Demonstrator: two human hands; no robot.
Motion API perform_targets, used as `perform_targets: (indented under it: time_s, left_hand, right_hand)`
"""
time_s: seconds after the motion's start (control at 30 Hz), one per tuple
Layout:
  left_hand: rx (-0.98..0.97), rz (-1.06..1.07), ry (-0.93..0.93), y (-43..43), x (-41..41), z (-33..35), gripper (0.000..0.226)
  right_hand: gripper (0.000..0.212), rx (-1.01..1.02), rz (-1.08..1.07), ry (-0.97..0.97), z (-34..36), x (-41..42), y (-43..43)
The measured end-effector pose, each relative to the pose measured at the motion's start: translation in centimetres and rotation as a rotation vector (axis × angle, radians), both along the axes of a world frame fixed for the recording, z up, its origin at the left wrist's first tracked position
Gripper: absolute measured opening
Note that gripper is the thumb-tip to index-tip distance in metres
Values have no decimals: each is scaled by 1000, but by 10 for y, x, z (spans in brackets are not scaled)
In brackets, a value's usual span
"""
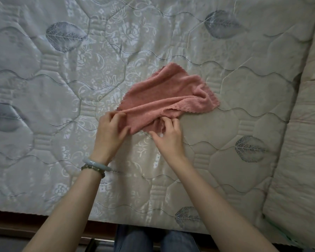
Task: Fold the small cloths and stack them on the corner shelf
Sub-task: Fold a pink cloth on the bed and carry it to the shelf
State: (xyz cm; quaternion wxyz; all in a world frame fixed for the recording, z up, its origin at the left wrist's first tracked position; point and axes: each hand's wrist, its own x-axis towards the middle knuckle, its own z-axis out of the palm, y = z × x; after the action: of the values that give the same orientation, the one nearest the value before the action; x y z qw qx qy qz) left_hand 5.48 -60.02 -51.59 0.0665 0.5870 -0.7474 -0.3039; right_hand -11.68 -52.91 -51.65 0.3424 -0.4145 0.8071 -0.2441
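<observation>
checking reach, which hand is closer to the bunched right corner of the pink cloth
Right. The right hand pinches the near edge of the pink cloth, down-left of that bunched corner; the left hand grips the cloth's left end, farther away.

Both bare arms reach forward, side by side. The left hand (111, 132) curls its fingers and thumb and pinches the soft pink cloth (164, 95). The right hand (168, 140) pinches the same edge, just beside it.
</observation>
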Motion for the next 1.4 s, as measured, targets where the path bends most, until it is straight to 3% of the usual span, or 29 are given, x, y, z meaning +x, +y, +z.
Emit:
perform_targets:
  time_s: [0.07, 0.13, 0.27, 0.5, 0.6, 0.8, 0.87, 0.97, 1.07, 1.17, 1.3, 1.4]
  left_hand:
    - [29, 87, -27, -2, 8, -1, 50]
    - [77, 152, -26, -3, 11, -2, 57]
    - [137, 275, 72, 0, 12, 1, 34]
    - [308, 248, 90, 20, 32, 16, 18]
    - [445, 159, 66, 38, 31, 19, 24]
    - [562, -47, -115, 65, 30, 25, 32]
    - [424, -76, -151, 66, 27, 31, 37]
    - [91, -109, -139, 58, 17, 28, 45]
    - [-5, -360, -266, 50, -4, 9, 73]
    - [1, -585, -423, 54, -9, -15, 78]
    - [-1, -695, -536, 51, 9, -18, 80]
    - [30, -551, -479, 40, 4, -10, 80]
  right_hand:
    - [37, 11, 31, 70, -6, -4, -5]
    - [18, -22, 42, 96, -7, -12, -11]
    - [8, 29, -216, -148, 5, -35, -13]
    - [24, 129, -627, -442, 29, -87, 69]
    - [25, 272, -671, -418, 26, -96, 112]
    - [32, 622, -342, -74, 27, -96, 143]
    - [31, 514, -200, 177, 32, -95, 137]
    - [42, 131, 10, 511, 28, -91, 116]
    - [62, 160, 398, 492, 6, -83, 94]
    - [67, 264, 634, 562, -21, -88, 99]
    - [68, 340, 729, 561, -25, -108, 111]
    - [65, 212, 667, 516, -14, -112, 95]
